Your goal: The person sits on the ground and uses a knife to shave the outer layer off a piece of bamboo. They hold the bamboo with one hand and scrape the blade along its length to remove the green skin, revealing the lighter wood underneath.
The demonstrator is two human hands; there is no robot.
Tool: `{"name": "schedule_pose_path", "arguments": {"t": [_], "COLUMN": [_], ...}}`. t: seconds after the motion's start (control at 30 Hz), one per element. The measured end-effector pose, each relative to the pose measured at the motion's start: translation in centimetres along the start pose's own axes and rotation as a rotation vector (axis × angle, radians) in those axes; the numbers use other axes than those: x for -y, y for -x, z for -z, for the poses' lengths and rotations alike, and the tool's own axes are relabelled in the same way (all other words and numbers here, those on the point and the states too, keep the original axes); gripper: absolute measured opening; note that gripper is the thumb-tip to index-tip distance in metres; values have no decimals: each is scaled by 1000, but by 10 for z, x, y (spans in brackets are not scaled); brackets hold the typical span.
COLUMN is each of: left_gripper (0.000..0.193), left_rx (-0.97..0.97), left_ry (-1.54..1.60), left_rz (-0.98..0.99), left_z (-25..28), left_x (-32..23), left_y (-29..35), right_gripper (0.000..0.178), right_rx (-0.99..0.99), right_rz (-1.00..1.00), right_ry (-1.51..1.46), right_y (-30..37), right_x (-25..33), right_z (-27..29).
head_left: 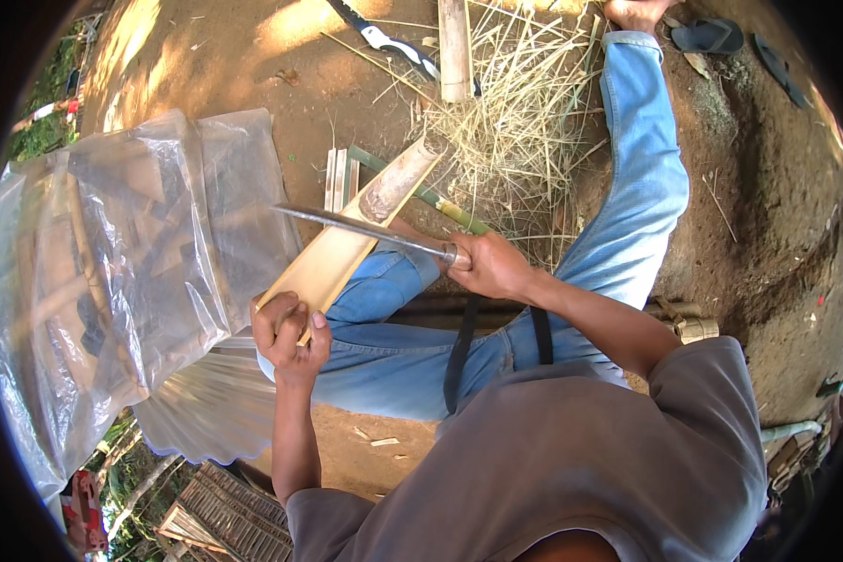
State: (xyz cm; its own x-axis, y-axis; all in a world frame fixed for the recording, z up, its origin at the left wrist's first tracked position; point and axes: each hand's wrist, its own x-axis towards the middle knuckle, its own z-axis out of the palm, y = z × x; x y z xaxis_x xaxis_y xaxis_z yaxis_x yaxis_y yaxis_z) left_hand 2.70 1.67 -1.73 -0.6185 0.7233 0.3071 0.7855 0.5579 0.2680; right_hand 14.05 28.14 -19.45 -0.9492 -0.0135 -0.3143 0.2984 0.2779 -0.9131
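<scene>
A split length of bamboo (332, 262) slants from my left hand up and away to the right, its pale inner face showing. My left hand (293, 330) grips its near end, thumb on one edge and fingers on the other. In my right hand (492, 266) is a long-bladed knife (365, 227), held by its wooden handle. The blade lies across the bamboo, pointing left; whether its edge touches the wood I cannot tell. Under the bamboo is my bent left knee in blue jeans (384, 281).
A heap of thin bamboo shavings (525, 122) lies beyond the bamboo. Near it are another bamboo piece (454, 56) and a folding saw (393, 42). Clear plastic sheeting (140, 253) covers things at left. Sandals (707, 37) lie at far right, past my outstretched leg.
</scene>
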Motion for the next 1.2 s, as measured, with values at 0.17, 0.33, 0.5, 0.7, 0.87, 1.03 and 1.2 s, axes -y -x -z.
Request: {"name": "schedule_pose_path", "arguments": {"t": [0.17,0.33,0.5,0.7,0.87,1.03,1.2], "left_gripper": [13,17,22,23,25,27,30], "left_rx": [-7,-20,-49,-78,-86,-91,-103], "left_ry": [-32,9,-12,-37,-42,-50,-27], "left_rz": [-20,39,44,86,136,148,224], "left_z": [2,0,-3,-2,-4,-3,-2], "left_x": [0,-5,0,-1,-2,4,4], "left_y": [-2,4,5,0,-2,-10,-10], "right_gripper": [20,19,19,19,26,33,32], "right_rx": [-19,-9,-43,-107,-51,7,20], "right_rz": [-176,-62,-115,-271,-174,-395,-283], "right_ry": [37,13,58,61,77,76,135], "right_y": [-21,-15,-32,-63,-66,-85,-75], "right_x": [-14,-18,-39,-79,-74,-101,-104], "right_z": [4,-2,-2,-7,1,8,4]}}
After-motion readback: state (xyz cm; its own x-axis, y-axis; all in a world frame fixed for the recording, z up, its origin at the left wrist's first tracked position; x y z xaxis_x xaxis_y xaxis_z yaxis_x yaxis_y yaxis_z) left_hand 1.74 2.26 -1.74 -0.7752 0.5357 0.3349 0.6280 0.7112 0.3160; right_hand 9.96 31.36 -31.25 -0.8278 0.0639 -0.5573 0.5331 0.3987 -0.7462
